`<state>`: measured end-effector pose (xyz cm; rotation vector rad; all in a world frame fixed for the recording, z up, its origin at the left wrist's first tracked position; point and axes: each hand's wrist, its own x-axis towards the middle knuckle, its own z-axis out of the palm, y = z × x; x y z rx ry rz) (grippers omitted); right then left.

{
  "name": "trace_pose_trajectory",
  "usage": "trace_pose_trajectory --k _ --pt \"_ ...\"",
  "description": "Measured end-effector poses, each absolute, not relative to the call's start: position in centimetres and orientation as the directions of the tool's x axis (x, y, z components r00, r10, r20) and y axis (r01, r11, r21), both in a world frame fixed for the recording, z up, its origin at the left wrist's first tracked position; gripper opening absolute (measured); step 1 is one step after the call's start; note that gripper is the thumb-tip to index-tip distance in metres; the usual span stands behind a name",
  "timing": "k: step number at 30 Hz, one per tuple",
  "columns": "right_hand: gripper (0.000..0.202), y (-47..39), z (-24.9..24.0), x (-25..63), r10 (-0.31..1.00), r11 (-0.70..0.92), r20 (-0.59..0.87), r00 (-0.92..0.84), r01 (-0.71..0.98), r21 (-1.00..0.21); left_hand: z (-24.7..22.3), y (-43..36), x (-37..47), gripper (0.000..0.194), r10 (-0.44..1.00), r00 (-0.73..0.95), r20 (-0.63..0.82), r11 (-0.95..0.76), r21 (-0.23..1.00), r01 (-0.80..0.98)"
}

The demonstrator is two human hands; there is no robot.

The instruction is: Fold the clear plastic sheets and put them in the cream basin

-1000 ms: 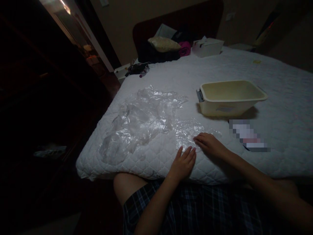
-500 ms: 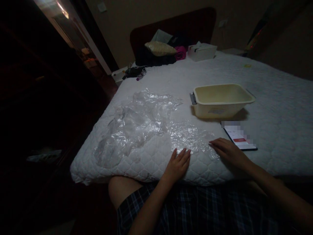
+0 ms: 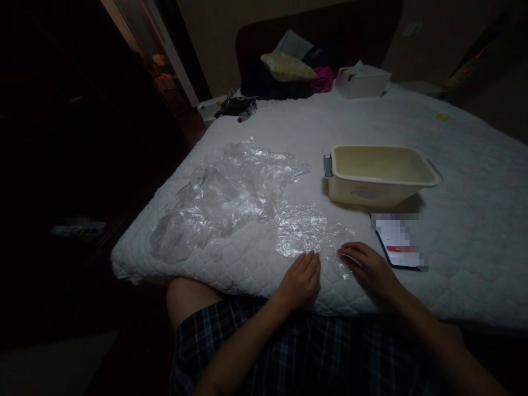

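Observation:
A small clear plastic bag (image 3: 301, 228), crinkled and flattened, lies near the front edge of the bed. My left hand (image 3: 303, 275) rests flat at its near edge, fingers stretched out and touching the film. At the bag's right end is my right hand (image 3: 367, 267), its fingers extended and slightly apart over the thin edge; whether they touch it is unclear. A larger heap of clear plastic film (image 3: 231, 190) spreads over the bed to the left and behind. Beyond my right hand lies a phone (image 3: 398, 247) with its screen lit.
A cream plastic tub (image 3: 371, 190) with grey handles stands behind the phone. On the white quilted bed (image 3: 474, 220), a white box (image 3: 363, 81), a pillow (image 3: 287, 67) and a pink roll (image 3: 323, 80) sit near the headboard. Dark items (image 3: 235, 107) lie at the far left corner.
My right hand has moved left, closer to my left hand, along the bag's right end. My left hand stays at the near edge. The camera view has shifted a little.

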<state>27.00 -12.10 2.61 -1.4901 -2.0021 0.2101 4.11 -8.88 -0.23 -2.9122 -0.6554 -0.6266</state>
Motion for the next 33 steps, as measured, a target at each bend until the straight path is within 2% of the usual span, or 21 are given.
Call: trace_pose_trajectory --k 9,21,28,33 --pt "0.034 -11.4 3.0 27.3 0.899 0.417 0.358 -0.252 0.745 -0.521 0.1 -8.7 3.9 0.048 0.385 0.864 0.323 -0.899 -0.079 0.431" --pt "0.022 -9.8 3.6 24.9 0.936 0.309 0.326 -0.13 0.743 -0.593 0.3 -8.6 4.1 0.047 0.381 0.875 0.3 -0.898 -0.105 0.427" --pt "0.034 -8.9 3.3 23.0 0.94 0.255 0.338 -0.053 0.768 -0.588 0.3 -8.6 4.1 0.049 0.395 0.877 0.273 -0.896 -0.094 0.433" --pt "0.022 -8.6 3.3 22.3 0.926 0.282 0.371 -0.064 0.771 -0.571 0.2 -8.7 4.1 0.049 0.398 0.874 0.278 -0.893 -0.102 0.439"
